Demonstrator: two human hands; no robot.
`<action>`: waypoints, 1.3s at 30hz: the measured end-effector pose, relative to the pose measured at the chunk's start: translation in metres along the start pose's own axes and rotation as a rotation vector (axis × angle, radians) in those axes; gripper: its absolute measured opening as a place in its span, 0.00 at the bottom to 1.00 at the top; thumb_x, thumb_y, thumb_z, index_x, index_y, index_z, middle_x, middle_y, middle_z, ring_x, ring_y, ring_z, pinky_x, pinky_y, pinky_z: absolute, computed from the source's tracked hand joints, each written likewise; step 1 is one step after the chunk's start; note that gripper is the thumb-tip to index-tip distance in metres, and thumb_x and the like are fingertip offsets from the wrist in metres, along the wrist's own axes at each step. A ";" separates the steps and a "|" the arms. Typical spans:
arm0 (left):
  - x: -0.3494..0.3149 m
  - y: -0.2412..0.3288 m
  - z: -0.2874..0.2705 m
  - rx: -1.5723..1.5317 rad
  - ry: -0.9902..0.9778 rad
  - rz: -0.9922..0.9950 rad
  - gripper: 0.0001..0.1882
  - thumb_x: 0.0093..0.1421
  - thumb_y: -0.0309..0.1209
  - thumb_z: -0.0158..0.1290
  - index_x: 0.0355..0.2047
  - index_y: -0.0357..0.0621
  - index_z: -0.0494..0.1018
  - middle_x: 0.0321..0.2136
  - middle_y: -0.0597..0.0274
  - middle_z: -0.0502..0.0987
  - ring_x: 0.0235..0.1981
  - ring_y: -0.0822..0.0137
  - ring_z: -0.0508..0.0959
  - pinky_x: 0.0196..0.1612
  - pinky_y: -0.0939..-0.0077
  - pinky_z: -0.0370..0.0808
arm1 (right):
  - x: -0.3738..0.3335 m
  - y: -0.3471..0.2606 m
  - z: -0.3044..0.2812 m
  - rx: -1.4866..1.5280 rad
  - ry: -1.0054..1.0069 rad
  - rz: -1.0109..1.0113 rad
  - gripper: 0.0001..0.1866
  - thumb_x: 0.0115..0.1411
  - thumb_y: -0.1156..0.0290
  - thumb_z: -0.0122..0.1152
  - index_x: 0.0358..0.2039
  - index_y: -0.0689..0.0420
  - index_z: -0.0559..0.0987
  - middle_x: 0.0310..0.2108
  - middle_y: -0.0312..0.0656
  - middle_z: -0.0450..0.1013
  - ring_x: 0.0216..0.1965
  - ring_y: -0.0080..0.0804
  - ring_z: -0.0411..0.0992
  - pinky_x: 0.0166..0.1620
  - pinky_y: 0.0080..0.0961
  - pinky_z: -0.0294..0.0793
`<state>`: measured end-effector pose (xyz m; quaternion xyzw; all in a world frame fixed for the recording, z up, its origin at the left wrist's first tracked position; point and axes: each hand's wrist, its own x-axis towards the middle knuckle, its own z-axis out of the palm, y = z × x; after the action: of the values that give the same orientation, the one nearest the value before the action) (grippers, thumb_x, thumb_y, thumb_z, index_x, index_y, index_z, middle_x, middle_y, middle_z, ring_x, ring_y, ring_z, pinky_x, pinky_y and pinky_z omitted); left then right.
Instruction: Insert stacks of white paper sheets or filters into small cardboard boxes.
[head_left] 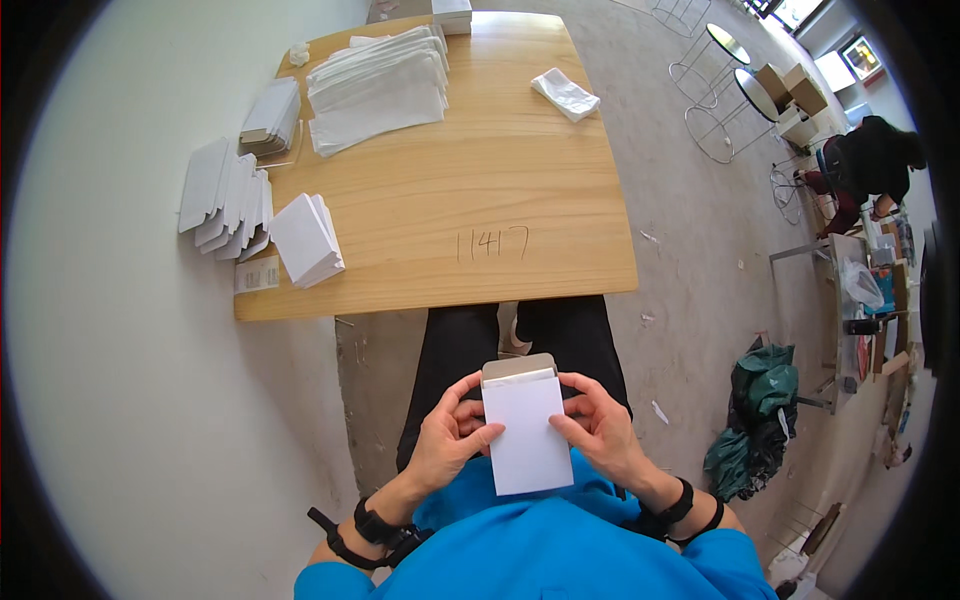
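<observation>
A small white carton [530, 440] is upright in front of my lap, its top flap [519, 368] raised and showing a grey inner face. Something white fills the mouth of the carton just below that flap; its kind is not clear. My left hand [452, 432] grips the carton's left edge, thumb on the front and fingers curled behind. On the opposite edge my right hand [603, 428] holds it the same way, with the index finger near the top corner. Both hands are below the near edge of the wooden table [440, 190].
Flat white cartons [225, 195] lean by the wall on the left, with white boxes [305, 240] next to them. A pile of white sleeves [380, 90] lies farther back; a white packet [566, 94] is at right. Off right are a person [870, 160] and a green bag [760, 395].
</observation>
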<state>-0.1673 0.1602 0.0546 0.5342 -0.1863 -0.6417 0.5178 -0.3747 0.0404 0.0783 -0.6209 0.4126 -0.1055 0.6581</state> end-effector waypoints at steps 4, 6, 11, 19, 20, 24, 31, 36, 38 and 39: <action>-0.013 0.011 0.010 0.216 0.046 0.162 0.40 0.61 0.27 0.61 0.69 0.42 0.53 0.46 0.50 0.78 0.44 0.64 0.81 0.44 0.72 0.81 | -0.008 -0.012 0.000 -0.020 0.022 -0.086 0.29 0.64 0.70 0.62 0.63 0.62 0.64 0.41 0.53 0.79 0.37 0.35 0.81 0.38 0.28 0.83; -0.018 0.015 0.011 0.305 0.061 0.275 0.41 0.60 0.26 0.62 0.68 0.42 0.53 0.46 0.49 0.78 0.44 0.63 0.81 0.45 0.71 0.81 | -0.010 -0.014 0.001 -0.049 0.034 -0.152 0.29 0.64 0.72 0.63 0.63 0.61 0.64 0.43 0.53 0.79 0.38 0.36 0.81 0.39 0.30 0.83; -0.016 0.015 0.005 0.639 0.047 0.662 0.38 0.53 0.21 0.66 0.63 0.39 0.62 0.39 0.51 0.81 0.38 0.62 0.84 0.42 0.70 0.82 | -0.003 -0.016 -0.008 -0.285 0.075 -0.525 0.31 0.57 0.81 0.67 0.61 0.61 0.67 0.44 0.51 0.79 0.45 0.39 0.81 0.47 0.31 0.81; 0.012 0.013 -0.009 0.656 0.083 0.590 0.28 0.55 0.22 0.66 0.56 0.41 0.70 0.42 0.52 0.81 0.39 0.64 0.83 0.44 0.73 0.80 | 0.029 -0.003 -0.006 -0.289 0.087 -0.530 0.25 0.57 0.80 0.67 0.55 0.62 0.72 0.42 0.49 0.79 0.38 0.35 0.81 0.41 0.28 0.82; 0.010 0.014 -0.008 0.657 0.081 0.588 0.28 0.55 0.22 0.66 0.56 0.41 0.70 0.42 0.52 0.81 0.39 0.64 0.83 0.44 0.73 0.80 | 0.027 -0.004 -0.005 -0.287 0.089 -0.527 0.25 0.57 0.80 0.67 0.55 0.62 0.72 0.42 0.49 0.79 0.38 0.35 0.81 0.41 0.28 0.82; 0.000 0.013 -0.003 0.453 0.071 0.500 0.38 0.55 0.23 0.66 0.63 0.44 0.59 0.46 0.51 0.79 0.38 0.65 0.83 0.43 0.72 0.82 | 0.015 0.000 -0.004 -0.115 0.098 -0.475 0.31 0.58 0.78 0.67 0.61 0.59 0.66 0.46 0.51 0.77 0.35 0.35 0.82 0.38 0.28 0.84; -0.011 0.015 -0.007 0.514 -0.064 0.461 0.29 0.56 0.23 0.65 0.56 0.45 0.67 0.43 0.55 0.77 0.35 0.67 0.82 0.40 0.75 0.82 | -0.002 -0.003 -0.009 -0.095 -0.007 -0.419 0.23 0.59 0.77 0.67 0.54 0.61 0.73 0.44 0.49 0.76 0.34 0.32 0.80 0.37 0.25 0.83; -0.015 0.011 -0.010 0.525 -0.139 0.405 0.24 0.58 0.24 0.63 0.54 0.44 0.69 0.44 0.55 0.76 0.37 0.68 0.81 0.42 0.75 0.80 | -0.006 0.000 -0.007 -0.057 0.014 -0.375 0.10 0.61 0.77 0.64 0.44 0.62 0.79 0.42 0.47 0.77 0.39 0.32 0.79 0.43 0.25 0.81; -0.008 0.016 -0.010 0.710 -0.037 0.658 0.19 0.59 0.23 0.61 0.50 0.43 0.72 0.44 0.56 0.76 0.40 0.68 0.80 0.44 0.75 0.79 | 0.000 -0.003 -0.009 -0.101 0.029 -0.405 0.10 0.61 0.77 0.64 0.44 0.62 0.79 0.42 0.47 0.77 0.39 0.32 0.79 0.43 0.25 0.81; -0.005 0.018 -0.009 0.711 -0.038 0.659 0.19 0.59 0.23 0.61 0.50 0.43 0.72 0.44 0.56 0.76 0.40 0.68 0.80 0.44 0.75 0.79 | 0.003 -0.005 -0.010 -0.145 0.043 -0.437 0.10 0.61 0.77 0.64 0.44 0.62 0.79 0.41 0.47 0.77 0.39 0.32 0.79 0.43 0.26 0.81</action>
<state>-0.1512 0.1601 0.0681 0.5787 -0.5628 -0.3497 0.4755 -0.3779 0.0304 0.0824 -0.7388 0.2887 -0.2289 0.5643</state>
